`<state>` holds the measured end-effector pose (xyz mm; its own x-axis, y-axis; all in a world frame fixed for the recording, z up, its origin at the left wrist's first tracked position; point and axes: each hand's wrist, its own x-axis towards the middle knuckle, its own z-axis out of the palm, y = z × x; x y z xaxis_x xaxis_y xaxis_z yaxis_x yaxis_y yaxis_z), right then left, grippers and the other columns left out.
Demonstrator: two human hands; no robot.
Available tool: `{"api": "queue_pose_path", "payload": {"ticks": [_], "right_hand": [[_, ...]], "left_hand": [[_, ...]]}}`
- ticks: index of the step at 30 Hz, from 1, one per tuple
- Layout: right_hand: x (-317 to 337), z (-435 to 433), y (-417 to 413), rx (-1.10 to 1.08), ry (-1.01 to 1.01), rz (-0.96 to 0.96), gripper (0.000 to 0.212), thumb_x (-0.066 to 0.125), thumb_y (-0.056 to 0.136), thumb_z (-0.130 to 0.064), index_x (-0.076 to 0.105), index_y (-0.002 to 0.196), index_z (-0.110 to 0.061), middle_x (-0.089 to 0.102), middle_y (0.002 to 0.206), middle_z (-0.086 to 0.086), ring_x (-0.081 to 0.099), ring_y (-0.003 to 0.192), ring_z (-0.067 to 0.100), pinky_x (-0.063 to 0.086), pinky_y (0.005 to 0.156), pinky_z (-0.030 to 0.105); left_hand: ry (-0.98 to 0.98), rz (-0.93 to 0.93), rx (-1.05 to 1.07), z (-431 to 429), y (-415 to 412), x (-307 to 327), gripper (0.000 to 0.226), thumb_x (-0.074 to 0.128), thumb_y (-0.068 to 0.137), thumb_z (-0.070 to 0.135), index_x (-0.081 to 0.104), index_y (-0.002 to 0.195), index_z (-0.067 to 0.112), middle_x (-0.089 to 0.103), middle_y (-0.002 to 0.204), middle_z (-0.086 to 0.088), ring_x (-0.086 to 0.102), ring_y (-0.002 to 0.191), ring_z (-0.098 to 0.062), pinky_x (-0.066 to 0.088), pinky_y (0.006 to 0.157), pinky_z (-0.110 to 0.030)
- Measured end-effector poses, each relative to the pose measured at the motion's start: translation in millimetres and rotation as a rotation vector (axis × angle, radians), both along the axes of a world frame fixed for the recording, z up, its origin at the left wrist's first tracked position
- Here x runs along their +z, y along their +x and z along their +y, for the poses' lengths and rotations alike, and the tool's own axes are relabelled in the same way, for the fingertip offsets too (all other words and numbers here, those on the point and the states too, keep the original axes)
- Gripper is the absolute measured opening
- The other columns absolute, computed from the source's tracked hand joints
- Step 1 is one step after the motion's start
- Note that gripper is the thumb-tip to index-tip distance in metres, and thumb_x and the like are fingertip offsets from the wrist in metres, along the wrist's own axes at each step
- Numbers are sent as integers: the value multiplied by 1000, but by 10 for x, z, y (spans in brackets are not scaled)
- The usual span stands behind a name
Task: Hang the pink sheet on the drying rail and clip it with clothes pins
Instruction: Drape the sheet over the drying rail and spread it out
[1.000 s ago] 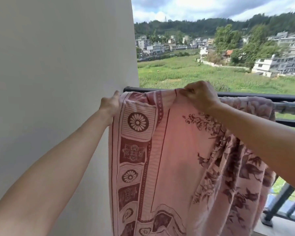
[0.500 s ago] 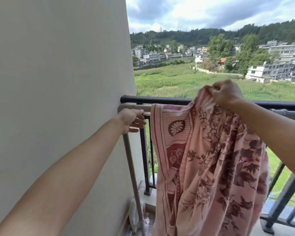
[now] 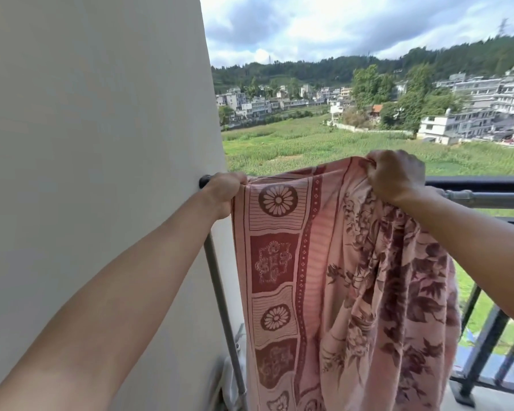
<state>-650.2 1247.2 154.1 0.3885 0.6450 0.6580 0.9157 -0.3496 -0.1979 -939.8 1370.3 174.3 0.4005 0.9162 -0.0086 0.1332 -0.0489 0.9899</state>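
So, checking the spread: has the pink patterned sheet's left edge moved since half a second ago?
Yes: the pink patterned sheet shifted left toward the cream wall; the left hand now grips it.

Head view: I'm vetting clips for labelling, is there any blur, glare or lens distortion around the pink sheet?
In the head view, daylight glows through the pink sheet as a brighter strip; the left hand and right hand gripping it look sharp; the wide lens leans the wall edge and stretches the forearms.

Bare forearms [image 3: 137,277], bare hands [image 3: 223,189] [image 3: 395,176]
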Motion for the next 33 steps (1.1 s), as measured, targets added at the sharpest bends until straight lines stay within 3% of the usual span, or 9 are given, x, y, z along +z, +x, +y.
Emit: {"api": "queue_pose_path", "payload": {"ticks": [2,5,8,10,15,18,24,28,33], "right_hand": [[0,-11,-47,7,-44,-102,19,50,100,-23,65,104,-11,58,60,3,45,46,15,35,49,19],[-25,-51,-224,171,-44,-268,35,56,97,-36,58,126,-16,71,99,10,60,66,20,40,52,22],[-122,-7,-519,301,-87,-334,49,53,95,-49,57,131,-16,69,116,10,65,92,26,54,66,32],[-205,42,-634,347,-91,-270,38,52,96,-45,66,120,-19,72,106,5,63,82,21,53,70,32],[-236,37,-465,398,20,-129,33,53,99,-35,74,84,-15,67,66,-4,57,51,13,39,50,17],[-131,-40,-258,336,53,-108,29,55,99,-27,69,85,-7,64,64,1,56,48,16,44,49,22],[-73,-255,153,172,27,-7,22,55,99,-16,66,89,0,62,63,8,54,45,19,41,46,23],[-1,-202,135,22,-114,32,15,58,97,-21,65,96,-8,68,74,8,59,54,22,47,51,25],[-40,47,-685,303,-179,-116,49,53,97,-47,49,138,-21,63,123,9,61,80,19,44,57,22]], "left_hand": [[58,9,36,26,12,37,15,55,91,7,52,77,8,57,58,-5,60,47,-17,49,45,-28],[270,38,136,41,46,100,18,72,85,15,56,77,12,64,69,-5,66,59,-19,56,56,-30],[272,-47,121,66,75,184,29,60,94,22,58,68,11,62,67,-5,61,62,-19,55,65,-30],[216,-93,121,110,77,180,25,59,94,13,64,72,4,65,73,-12,63,64,-22,57,72,-35],[24,-186,241,188,-63,23,20,76,76,-1,71,93,-9,69,78,-18,63,48,-23,53,49,-30],[-64,-249,170,172,-48,-15,5,71,80,-1,70,84,1,71,77,-13,66,51,-21,52,47,-27],[-80,-360,324,342,-97,-62,22,68,79,-8,60,79,12,67,72,-10,63,43,-15,50,41,-23],[314,34,678,477,-263,-195,18,59,75,1,66,79,17,70,86,-7,70,77,-27,61,68,-40],[738,377,629,489,-337,-170,27,49,85,-2,60,106,9,66,108,-14,61,102,-32,44,80,-31]]}}
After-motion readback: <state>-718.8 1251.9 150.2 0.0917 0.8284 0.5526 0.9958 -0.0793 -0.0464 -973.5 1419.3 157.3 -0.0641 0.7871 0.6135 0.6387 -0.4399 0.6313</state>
